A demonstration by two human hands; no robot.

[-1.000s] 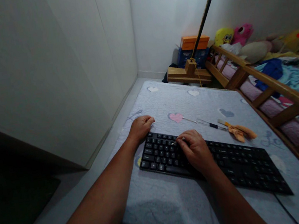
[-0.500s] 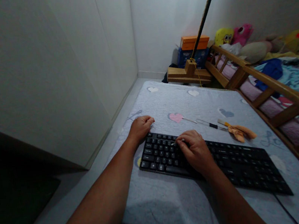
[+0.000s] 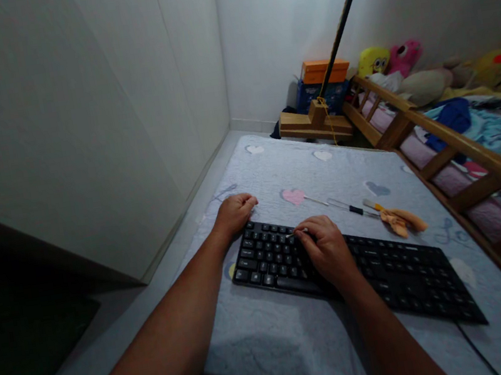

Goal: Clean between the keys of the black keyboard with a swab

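Note:
A black keyboard (image 3: 261, 255) lies slantwise on the bed-like surface. My right hand (image 3: 329, 248) is over its middle-left keys, with thumb and fingers pinched on a thin white cotton swab (image 3: 290, 235). The swab's tip points left, at the upper rows of keys. My left hand (image 3: 235, 213) rests closed by the keyboard's far left corner; whether anything is inside it is hidden. Beyond the keyboard lie another cotton swab (image 3: 316, 200), a tool with a black handle (image 3: 356, 210) and wire-like metal ends, and an orange cloth-like item (image 3: 398, 221) beside a small yellow-handled tool (image 3: 374, 205).
The surface has a pale heart-patterned cover (image 3: 275, 164). A wooden rail (image 3: 462, 141) runs along the right, with clothes and plush toys behind it. A white cabinet (image 3: 146, 102) stands at left. At the back is a wooden stand (image 3: 313, 120) with a black pole. A cable (image 3: 476, 348) trails from the keyboard.
The right hand has shifted its fingertips slightly, and the swab's tip now sits a little farther up the keys. My left hand stays in place at the corner.

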